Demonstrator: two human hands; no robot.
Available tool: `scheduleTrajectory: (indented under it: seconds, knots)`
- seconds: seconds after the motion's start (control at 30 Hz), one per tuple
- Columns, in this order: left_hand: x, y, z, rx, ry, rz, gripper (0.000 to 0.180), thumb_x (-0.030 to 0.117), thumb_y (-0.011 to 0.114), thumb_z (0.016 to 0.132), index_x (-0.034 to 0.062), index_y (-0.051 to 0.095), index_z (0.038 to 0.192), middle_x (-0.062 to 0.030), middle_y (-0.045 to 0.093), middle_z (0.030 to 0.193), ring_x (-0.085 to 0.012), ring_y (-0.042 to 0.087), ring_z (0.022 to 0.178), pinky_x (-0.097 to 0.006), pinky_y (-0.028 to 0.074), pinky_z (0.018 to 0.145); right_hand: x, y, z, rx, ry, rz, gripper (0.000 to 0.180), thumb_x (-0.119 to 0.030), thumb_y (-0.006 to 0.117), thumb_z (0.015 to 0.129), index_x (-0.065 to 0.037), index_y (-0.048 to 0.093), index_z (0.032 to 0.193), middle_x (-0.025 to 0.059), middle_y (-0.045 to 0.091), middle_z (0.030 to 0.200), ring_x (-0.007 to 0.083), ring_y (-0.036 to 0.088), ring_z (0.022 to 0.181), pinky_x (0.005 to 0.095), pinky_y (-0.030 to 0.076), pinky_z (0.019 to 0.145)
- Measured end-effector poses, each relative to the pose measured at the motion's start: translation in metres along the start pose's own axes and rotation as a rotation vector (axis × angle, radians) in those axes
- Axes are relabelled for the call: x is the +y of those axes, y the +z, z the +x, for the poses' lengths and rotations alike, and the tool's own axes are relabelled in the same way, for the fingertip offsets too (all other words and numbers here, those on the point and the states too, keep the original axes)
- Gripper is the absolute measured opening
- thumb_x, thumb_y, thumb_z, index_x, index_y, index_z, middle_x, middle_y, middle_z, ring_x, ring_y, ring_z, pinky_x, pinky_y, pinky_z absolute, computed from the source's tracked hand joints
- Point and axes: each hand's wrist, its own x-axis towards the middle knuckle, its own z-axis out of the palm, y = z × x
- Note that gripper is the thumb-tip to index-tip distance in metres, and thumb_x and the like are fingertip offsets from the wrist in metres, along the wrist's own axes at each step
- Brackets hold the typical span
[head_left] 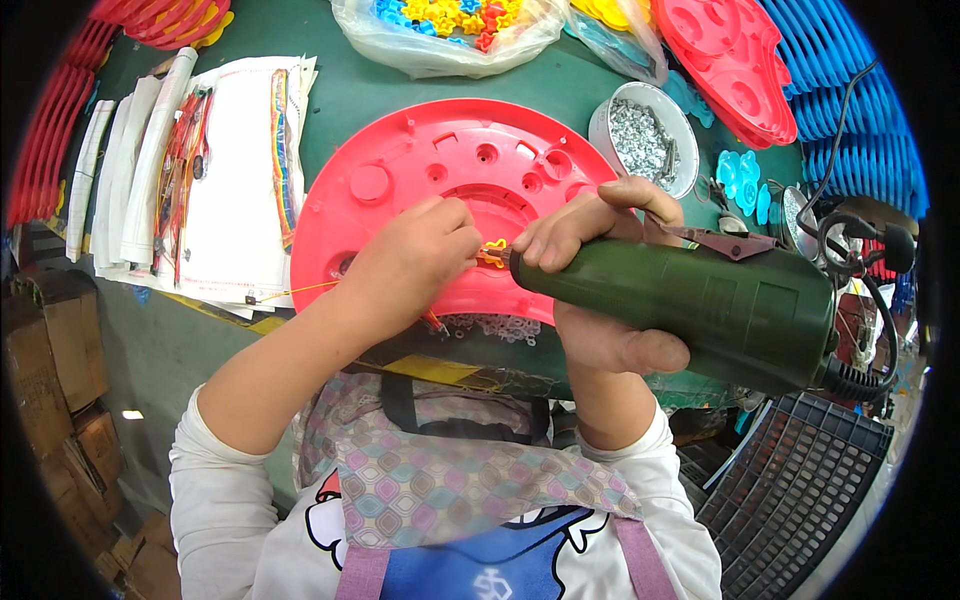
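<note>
I am gripping the big dark green electric screwdriver [690, 310] tight in my right hand [600, 290] while my left hand [415, 260] is pinching the small yellow plastic piece [494, 247] on the round red plastic plate [400, 190], so I am thinking the tip could slip and poke my fingers.

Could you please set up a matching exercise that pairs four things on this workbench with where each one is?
Things:
1. Dark green cylindrical electric screwdriver
2. Large round red plastic disc
3. Round grey tub of small metal screws
4. Clear plastic bag of small coloured parts

Places:
A. At the far edge of the bench
B. Flat on the green table, under both hands
C. Gripped in the right hand
D. Just beyond the right hand, beside the disc

Pairs: 1-C, 2-B, 3-D, 4-A
</note>
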Motion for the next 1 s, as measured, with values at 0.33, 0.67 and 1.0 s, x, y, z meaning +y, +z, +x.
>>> scheduleTrajectory:
  seconds: [0.33,0.67,1.0]
  knots:
    - [0.001,0.001,0.0,0.017,-0.028,0.021,0.009,0.004,0.067,0.083,0.0015,0.059,0.085,-0.013,0.055,0.088,-0.0318,0.058,0.087,-0.043,0.051,0.078,-0.001,0.0,0.008,-0.087,0.127,-0.101,0.114,-0.093,0.06,0.071,0.004,0.043,0.128,0.0132,0.064,0.08,0.0242,0.066,0.073,0.04,0.06,0.072]
    - [0.003,0.006,-0.002,0.041,-0.021,0.038,0.015,0.007,0.074,0.08,0.0025,0.061,0.085,-0.011,0.058,0.088,-0.03,0.06,0.085,-0.041,0.052,0.076,-0.004,-0.005,0.008,-0.058,0.0,0.063,0.124,-0.099,0.047,0.071,0.003,0.039,0.14,0.0094,0.061,0.079,0.0232,0.062,0.07,0.0403,0.058,0.067]
    - [0.018,0.018,0.025,-0.013,0.053,0.07,0.022,0.012,0.078,0.077,0.0035,0.059,0.086,-0.0101,0.057,0.089,-0.0289,0.059,0.087,-0.041,0.053,0.075,-0.013,-0.032,0.005,-0.083,-0.157,0.168,0.119,-0.097,0.047,0.075,0.002,0.04,0.14,0.0105,0.061,0.079,0.0239,0.061,0.071,0.0412,0.058,0.067]
